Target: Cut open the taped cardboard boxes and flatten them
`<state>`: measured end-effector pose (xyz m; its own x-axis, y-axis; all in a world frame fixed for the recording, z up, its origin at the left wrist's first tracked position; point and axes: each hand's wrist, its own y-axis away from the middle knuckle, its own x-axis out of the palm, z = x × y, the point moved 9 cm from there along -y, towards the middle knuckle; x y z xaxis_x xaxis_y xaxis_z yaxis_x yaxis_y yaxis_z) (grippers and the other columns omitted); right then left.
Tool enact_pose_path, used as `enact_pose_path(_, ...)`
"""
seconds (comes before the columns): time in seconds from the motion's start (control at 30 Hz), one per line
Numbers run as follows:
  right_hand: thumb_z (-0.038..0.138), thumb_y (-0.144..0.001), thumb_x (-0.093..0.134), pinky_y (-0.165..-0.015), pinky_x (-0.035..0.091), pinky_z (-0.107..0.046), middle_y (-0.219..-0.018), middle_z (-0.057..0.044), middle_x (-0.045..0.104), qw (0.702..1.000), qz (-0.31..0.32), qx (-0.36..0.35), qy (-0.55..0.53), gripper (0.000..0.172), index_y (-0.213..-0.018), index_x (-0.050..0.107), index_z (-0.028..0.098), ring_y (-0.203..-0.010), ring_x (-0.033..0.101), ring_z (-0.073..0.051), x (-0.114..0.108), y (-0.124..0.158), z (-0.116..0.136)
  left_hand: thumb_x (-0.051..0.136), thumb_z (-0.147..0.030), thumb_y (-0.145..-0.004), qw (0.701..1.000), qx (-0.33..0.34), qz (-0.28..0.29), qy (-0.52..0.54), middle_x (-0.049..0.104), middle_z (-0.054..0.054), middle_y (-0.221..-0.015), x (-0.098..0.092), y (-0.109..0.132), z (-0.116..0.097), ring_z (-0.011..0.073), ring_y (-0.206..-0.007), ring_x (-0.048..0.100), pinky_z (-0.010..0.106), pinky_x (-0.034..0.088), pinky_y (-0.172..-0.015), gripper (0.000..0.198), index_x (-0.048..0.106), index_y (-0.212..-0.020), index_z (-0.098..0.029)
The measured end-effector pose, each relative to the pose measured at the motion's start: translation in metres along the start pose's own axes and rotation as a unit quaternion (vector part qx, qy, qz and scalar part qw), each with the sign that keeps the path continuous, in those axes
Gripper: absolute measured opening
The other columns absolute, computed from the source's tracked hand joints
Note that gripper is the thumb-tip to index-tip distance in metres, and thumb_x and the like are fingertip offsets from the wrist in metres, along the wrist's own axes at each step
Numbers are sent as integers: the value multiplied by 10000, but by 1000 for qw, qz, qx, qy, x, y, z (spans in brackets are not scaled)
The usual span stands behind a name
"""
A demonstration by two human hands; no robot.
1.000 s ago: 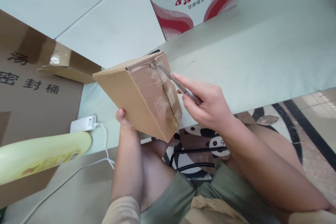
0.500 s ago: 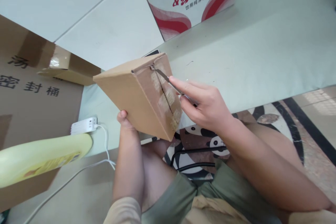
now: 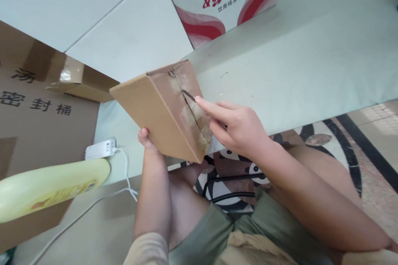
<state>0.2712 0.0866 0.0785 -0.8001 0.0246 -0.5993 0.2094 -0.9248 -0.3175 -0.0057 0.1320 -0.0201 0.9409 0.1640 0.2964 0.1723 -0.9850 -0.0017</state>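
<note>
A brown cardboard box [image 3: 155,112] is held tilted above my lap, its taped seam turned to the right. My left hand [image 3: 148,140] grips its lower near edge, with the thumb on the front face and the other fingers hidden behind. In my right hand [image 3: 238,126] is a slim knife [image 3: 188,95], most of its handle covered by the fingers. The blade's tip rests in the seam, on its upper half. Clear tape on either side of the slit looks wrinkled and torn.
A white and red water carton [image 3: 230,8] stands at the back of the pale green cloth [image 3: 298,58]. To the left are a large printed carton [image 3: 46,132], a white power adapter [image 3: 101,149] with a cable, and a yellow-green bottle [image 3: 56,186].
The knife's tip has moved from the top end of the seam down along it, toward me. The box has shifted slightly left and tilted a little in my left hand.
</note>
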Motion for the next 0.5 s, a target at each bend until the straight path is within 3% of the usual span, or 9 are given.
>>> enact_pose_path(0.17, 196, -938, 445, -646, 430, -264, -1044, -42, 756, 997, 63, 17, -27, 570, -1472, 633, 261, -750, 613, -151, 19, 1, -3, 724, -778, -631, 1000, -3, -7, -18, 769, 96, -1095, 6, 0, -2, 366, -1234, 664, 477, 579, -1025, 698, 775, -1083, -247)
enact_pose_path(0.3, 187, -926, 449, -669, 444, -265, -1017, -48, 772, 999, 22, 8, -49, 559, -1440, 662, 232, -796, 642, -157, 8, 0, -5, 709, -773, -655, 1000, -6, 1, -11, 766, 94, -1104, 5, -1, -1, 368, -1250, 658, 472, 577, -1030, 699, 776, -1111, -249)
enact_pose_path(0.5, 162, -901, 461, -629, 445, -270, -835, -36, 763, 996, -70, -17, -55, 517, -1341, 733, 174, -657, 587, -138, -17, 0, -4, 726, -727, -689, 1000, 11, -7, 0, 773, 55, -985, 3, -4, -5, 309, -1094, 719, 406, 607, -938, 641, 777, -1117, -252)
